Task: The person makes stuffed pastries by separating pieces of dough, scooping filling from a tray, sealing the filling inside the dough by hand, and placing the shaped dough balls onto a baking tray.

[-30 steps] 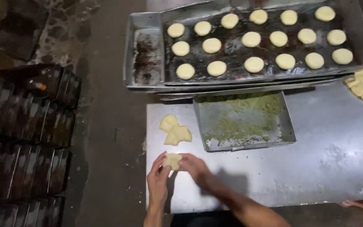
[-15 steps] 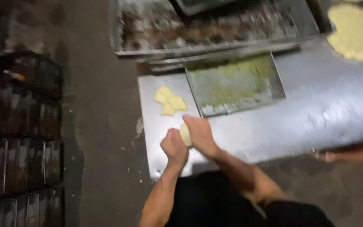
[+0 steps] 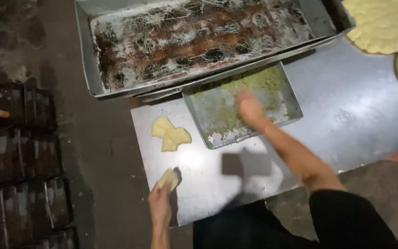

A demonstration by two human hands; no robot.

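Right hand (image 3: 249, 109) motion-blurred over tray (image 3: 282, 87)

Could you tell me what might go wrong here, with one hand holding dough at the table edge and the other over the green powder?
The dough piece in the left hand sits close to the metal table edge, so it could slip to the floor. The right hand is blurred over the small tray of green powder; it may scatter powder. The large baking tray overhangs the table and might tip if bumped.
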